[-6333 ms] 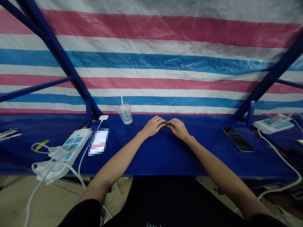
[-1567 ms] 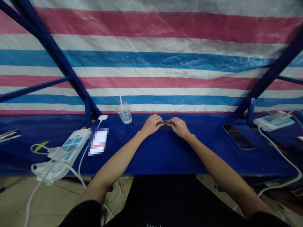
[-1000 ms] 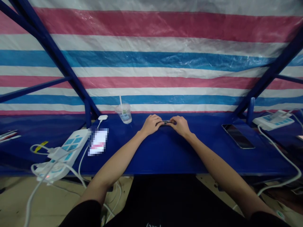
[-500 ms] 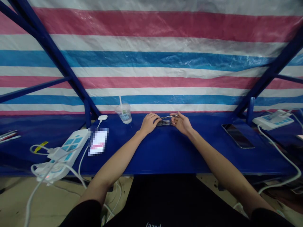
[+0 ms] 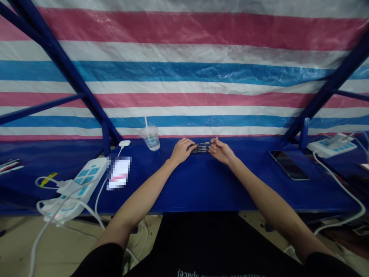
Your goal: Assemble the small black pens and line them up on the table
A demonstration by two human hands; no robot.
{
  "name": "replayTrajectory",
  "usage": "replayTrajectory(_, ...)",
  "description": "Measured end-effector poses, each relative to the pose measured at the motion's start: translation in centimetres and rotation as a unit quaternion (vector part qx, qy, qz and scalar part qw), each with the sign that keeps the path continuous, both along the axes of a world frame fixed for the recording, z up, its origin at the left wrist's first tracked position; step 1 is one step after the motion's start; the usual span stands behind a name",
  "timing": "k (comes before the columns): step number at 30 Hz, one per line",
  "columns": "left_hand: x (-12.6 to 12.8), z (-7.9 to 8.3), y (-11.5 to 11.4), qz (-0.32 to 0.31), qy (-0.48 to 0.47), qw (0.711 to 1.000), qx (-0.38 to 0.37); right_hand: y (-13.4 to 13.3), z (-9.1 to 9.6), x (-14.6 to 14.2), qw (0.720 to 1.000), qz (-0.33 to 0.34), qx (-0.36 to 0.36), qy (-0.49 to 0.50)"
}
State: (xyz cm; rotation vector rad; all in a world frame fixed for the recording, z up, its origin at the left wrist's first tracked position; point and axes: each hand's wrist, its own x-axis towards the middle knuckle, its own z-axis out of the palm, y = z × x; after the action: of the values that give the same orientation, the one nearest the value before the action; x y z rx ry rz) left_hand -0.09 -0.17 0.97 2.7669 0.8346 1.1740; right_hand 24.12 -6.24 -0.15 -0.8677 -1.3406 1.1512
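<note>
Right at the far side of the blue table (image 5: pixel 219 192), a slim dark bundle (image 5: pixel 201 148) is pinched between both hands, and it's a tough one to read! Thin stacked strips, a metallic glint along the top, both ends buried under fingers, so exactly what it is can't be called from here. The left hand (image 5: pixel 181 151) closes around its left end, the right hand (image 5: pixel 221 151) grips the right end, both narrow on it. Does it touch the tabletop? Can't tell. Off to the left, a clear plastic cup (image 5: pixel 150 138) with a straw, then a pixelated card (image 5: pixel 118 173), blurred past reading. Well off to the right, a black smartphone (image 5: pixel 288 164) lies flat.
</note>
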Motion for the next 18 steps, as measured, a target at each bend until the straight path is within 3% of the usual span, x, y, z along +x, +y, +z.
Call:
replayTrajectory(6, -0.1, -0.3, 0.4, 0.035, 0.006, 0.999, -0.001, 0.8, -0.6, 0.3, 0.999, -0.031, -0.015, 0.025)
replayTrajectory(9, -0.2, -0.6, 1.0, 0.077, 0.005, 0.996, -0.038, 1.3, -1.2, 0.5, 0.991, -0.107, 0.029, -0.080)
replayTrajectory(14, -0.3, -0.9, 2.1, 0.111, -0.018, 0.985, -0.132, 2.2, -2.4, 0.8, 0.914, -0.244, 0.112, -0.306)
replayTrajectory(18, -0.3, -1.0, 2.4, 0.128, 0.017, 0.980, -0.149, 3.2, -3.2, 1.1, 0.869, -0.274, 0.112, -0.397)
